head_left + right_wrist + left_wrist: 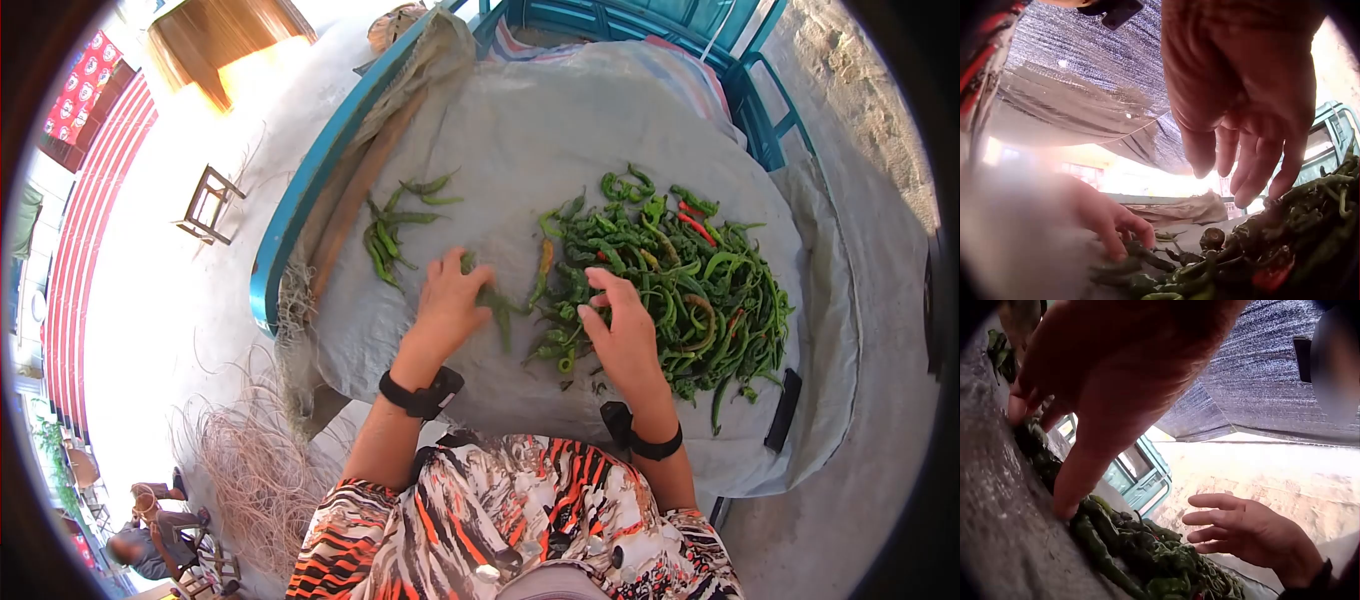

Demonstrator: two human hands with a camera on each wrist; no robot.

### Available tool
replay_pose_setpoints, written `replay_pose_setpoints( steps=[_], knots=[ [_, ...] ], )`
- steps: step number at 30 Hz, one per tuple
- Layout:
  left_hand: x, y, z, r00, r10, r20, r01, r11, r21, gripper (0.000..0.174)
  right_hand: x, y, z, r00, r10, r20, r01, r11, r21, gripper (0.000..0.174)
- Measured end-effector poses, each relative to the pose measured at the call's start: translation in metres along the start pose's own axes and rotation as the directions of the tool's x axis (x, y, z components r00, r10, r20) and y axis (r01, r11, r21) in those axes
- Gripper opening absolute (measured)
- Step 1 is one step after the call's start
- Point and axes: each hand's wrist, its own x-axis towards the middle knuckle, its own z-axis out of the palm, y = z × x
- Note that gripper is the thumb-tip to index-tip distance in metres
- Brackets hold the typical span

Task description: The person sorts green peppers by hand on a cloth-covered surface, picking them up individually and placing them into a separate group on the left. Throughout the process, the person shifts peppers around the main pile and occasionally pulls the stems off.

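Observation:
My left hand (450, 300) is low over the grey sheet, its fingers and thumb bent down around a few green chili peppers (1038, 453). The thumb tip comes down close to the sheet in the left wrist view. My right hand (625, 335) hovers at the near left side of a large heap of chili peppers (690, 290), fingers loosely bent and nothing between them. The heap is mostly green, with a few red ones (697, 226). Left of it lies a small group of green chili peppers (388, 235), apart from the heap.
A grey sheet (520, 140) covers the bed of a blue-framed cart (300, 200). A black strip (783, 410) lies near its right edge. On the floor to the left are a small wooden stool (208, 205), tangled strands (255, 450) and a seated person (160, 545).

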Motion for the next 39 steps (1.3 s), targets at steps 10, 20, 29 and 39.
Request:
replay_pose_setpoints(
  steps=[10,20,29,39],
  knots=[
    [-0.016,0.023,-0.023,0.997,-0.076,-0.004,0.076,0.997,-0.001,0.027,-0.009,-0.010,0.021,0.985,-0.096,0.146,0.092,0.995,0.030,0.038],
    [-0.024,0.034,-0.023,0.994,-0.105,0.031,0.109,0.925,-0.364,0.029,-0.004,-0.010,0.042,0.980,0.075,0.185,-0.125,0.954,0.272,0.063],
    [-0.021,0.017,0.000,0.950,-0.300,0.088,0.294,0.758,-0.582,0.027,0.005,-0.014,0.002,0.960,0.139,0.241,-0.159,0.985,0.062,0.061],
    [-0.017,0.034,-0.004,0.941,-0.198,0.274,0.338,0.502,-0.796,0.030,0.002,-0.010,0.018,0.972,0.019,0.236,-0.007,0.999,-0.049,0.033]
  ],
)
